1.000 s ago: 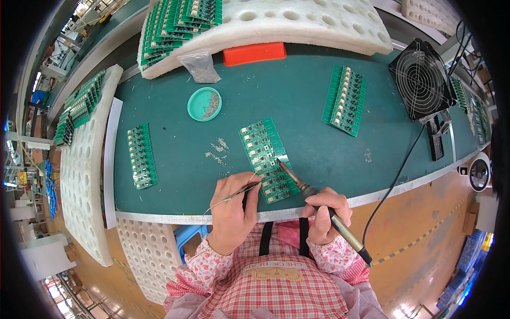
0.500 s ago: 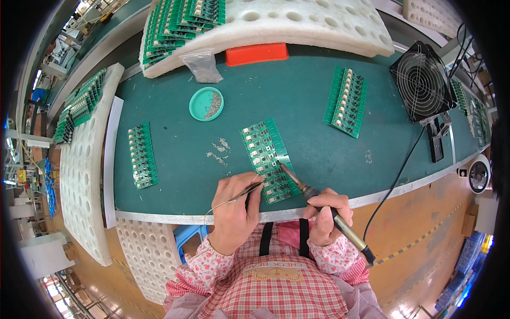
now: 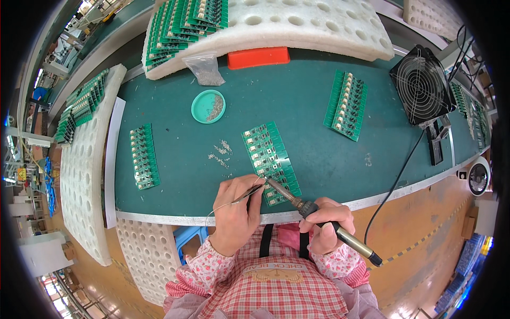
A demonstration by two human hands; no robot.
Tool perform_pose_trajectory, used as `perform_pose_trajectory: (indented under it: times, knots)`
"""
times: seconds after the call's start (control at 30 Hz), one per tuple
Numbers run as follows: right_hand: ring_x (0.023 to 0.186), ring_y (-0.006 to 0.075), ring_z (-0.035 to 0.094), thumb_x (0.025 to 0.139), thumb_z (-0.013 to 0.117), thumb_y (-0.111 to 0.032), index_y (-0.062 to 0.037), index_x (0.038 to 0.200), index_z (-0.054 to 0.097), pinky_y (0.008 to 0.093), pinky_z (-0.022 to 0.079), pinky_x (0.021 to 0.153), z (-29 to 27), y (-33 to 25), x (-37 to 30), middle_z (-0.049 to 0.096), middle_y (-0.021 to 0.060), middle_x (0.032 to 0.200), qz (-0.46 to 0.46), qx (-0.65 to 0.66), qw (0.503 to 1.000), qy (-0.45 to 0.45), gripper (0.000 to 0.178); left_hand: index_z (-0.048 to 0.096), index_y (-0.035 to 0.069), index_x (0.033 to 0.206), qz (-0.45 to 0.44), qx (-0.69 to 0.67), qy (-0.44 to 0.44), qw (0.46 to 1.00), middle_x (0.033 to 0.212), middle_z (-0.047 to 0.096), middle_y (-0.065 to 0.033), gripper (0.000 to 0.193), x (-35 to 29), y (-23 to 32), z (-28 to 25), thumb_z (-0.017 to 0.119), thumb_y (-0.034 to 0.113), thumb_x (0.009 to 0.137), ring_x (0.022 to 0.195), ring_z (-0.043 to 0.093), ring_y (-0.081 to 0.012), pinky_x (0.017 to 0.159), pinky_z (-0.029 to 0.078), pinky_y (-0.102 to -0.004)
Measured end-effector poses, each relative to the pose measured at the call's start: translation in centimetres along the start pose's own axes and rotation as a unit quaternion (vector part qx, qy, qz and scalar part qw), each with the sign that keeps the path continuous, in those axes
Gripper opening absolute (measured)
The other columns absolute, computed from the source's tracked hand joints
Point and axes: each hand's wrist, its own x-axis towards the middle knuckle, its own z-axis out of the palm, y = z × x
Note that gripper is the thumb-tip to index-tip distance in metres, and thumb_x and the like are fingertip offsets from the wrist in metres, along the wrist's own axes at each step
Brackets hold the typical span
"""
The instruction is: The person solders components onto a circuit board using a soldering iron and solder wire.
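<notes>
A green circuit-board panel with rows of small parts lies on the mat in front of me. My left hand is closed at its near left edge, pinching dark tweezers; a thin solder wire curves out of the same grip. My right hand grips a soldering iron like a pen. The iron slants up to the left, its tip at the panel's left edge beside the tweezer tips. My left fingers hide part of the panel's lower left edge.
Small loose parts lie left of the panel, below a turquoise dish. Other panels lie at left and right. A black fan stands far right; white foam and a red box are behind.
The iron's tip has moved left and nearer to me, from the panel's middle to its left edge by the tweezers. My left hand has barely shifted.
</notes>
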Motion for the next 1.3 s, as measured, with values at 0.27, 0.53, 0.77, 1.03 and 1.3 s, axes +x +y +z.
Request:
perform_pose_trajectory:
  times: [0.27,0.53,0.77,1.03,1.3]
  knots:
    - [0.047,0.0165,0.058,0.098,0.054,-0.014,0.0013,0.098,0.064,0.03,0.048,0.047,0.1,0.0,0.3,0.063,0.0052,0.059,-0.006,0.0,1.0,-0.007,0.018,0.065,0.004,0.105,-0.006,0.004,0.007,1.0,0.101,0.069,-0.0093,0.025,0.0,0.0,0.1,0.071,-0.005,0.082,0.087,0.065,-0.0286,0.079,0.049,-0.0379]
    - [0.046,0.0156,0.057,0.095,0.055,-0.013,-0.0001,0.095,0.065,0.0299,0.048,0.047,-0.5,0.0,0.0,0.063,0.0037,0.059,0.013,-0.016,1.0,-0.007,0.016,0.065,0.001,0.103,-0.001,-0.004,0.0,1.0,0.1,0.07,-0.0128,0.022,0.0,0.0,0.0,0.068,-0.007,0.083,0.087,0.064,-0.032,0.077,0.05,-0.0386]
    - [0.046,0.0171,0.056,0.084,0.057,-0.003,-0.0014,0.087,0.066,0.0314,0.045,0.045,-1.1,-0.4,0.0,0.061,0.005,0.059,0.118,-0.063,0.991,-0.02,0.01,0.066,0.001,0.101,0.002,-0.01,0.01,1.0,0.1,0.07,-0.0115,0.02,0.0,-0.1,0.3,0.067,-0.008,0.083,0.087,0.064,-0.0306,0.077,0.05,-0.0375]
    - [0.047,0.0195,0.056,0.083,0.061,-0.004,-0.0017,0.087,0.068,0.0327,0.045,0.046,-0.7,0.0,0.2,0.065,0.0061,0.065,0.088,-0.107,0.989,-0.045,0.008,0.067,0.004,0.105,-0.005,-0.002,0.004,1.0,0.101,0.069,-0.0085,0.029,-0.1,-0.3,0.2,0.071,-0.008,0.079,0.088,0.065,-0.0284,0.079,0.05,-0.0372]
    - [0.047,0.0194,0.057,0.085,0.063,-0.006,-0.0027,0.086,0.067,0.0325,0.045,0.046,-0.7,0.1,0.5,0.066,0.006,0.066,0.072,-0.119,0.988,-0.062,0.006,0.067,0.002,0.102,-0.01,-0.007,0.004,1.0,0.1,0.07,-0.0107,0.022,0.0,-0.1,0.2,0.068,-0.008,0.083,0.087,0.064,-0.0295,0.077,0.05,-0.0365]
